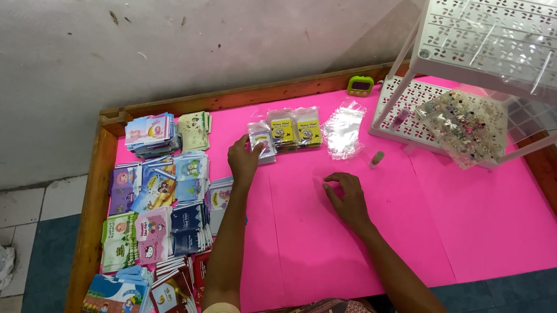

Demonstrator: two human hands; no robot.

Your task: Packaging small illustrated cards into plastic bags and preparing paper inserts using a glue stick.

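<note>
Left grip (244, 160) pinches the small clear card packet (262, 142) at the row's left end on the pink counter (473, 225); right grip (346, 196) rests empty, fingertips down. I'd best slide it flat, square against its 2 yellow neighbours (295, 129).

Your left hand (244, 160) rests on the packet row (285, 133) at upper centre; card stacks (159, 214) fill the table's (473, 231) left, the rack (472, 89) upper right.

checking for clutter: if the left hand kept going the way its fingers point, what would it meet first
The left hand already touches a small packaged card; beyond lies the row of yellow packets, though depth is unclear.
</note>
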